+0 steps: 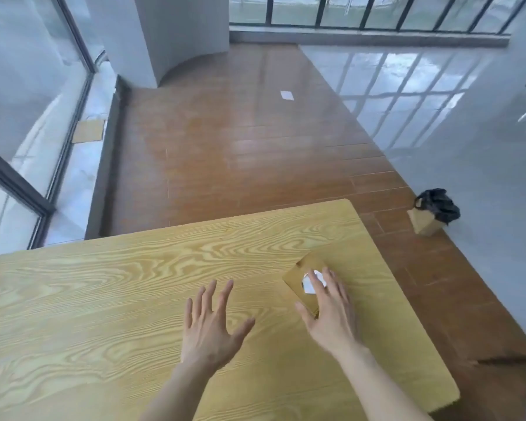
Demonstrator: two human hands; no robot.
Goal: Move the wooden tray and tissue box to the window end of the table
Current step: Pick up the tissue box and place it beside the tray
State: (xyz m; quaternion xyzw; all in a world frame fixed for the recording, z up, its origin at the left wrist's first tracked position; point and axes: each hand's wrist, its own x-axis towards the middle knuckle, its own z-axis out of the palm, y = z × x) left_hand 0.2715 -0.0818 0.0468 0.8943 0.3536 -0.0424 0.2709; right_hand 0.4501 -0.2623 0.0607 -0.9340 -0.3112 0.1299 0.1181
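A tan tissue box (301,270) with a white tissue (310,285) poking from its top stands on the light wooden table (104,299), near the right edge. My right hand (331,311) lies over the box, fingers spread across its top and thumb against its near left side. My left hand (210,326) hovers above the bare table left of the box, fingers apart and holding nothing. No wooden tray is in view.
Large windows (28,117) run along the left, beyond the table's far left edge. Brown wood flooring (225,147) lies past the table. A paper bag with black plastic (434,212) stands on the floor at the right.
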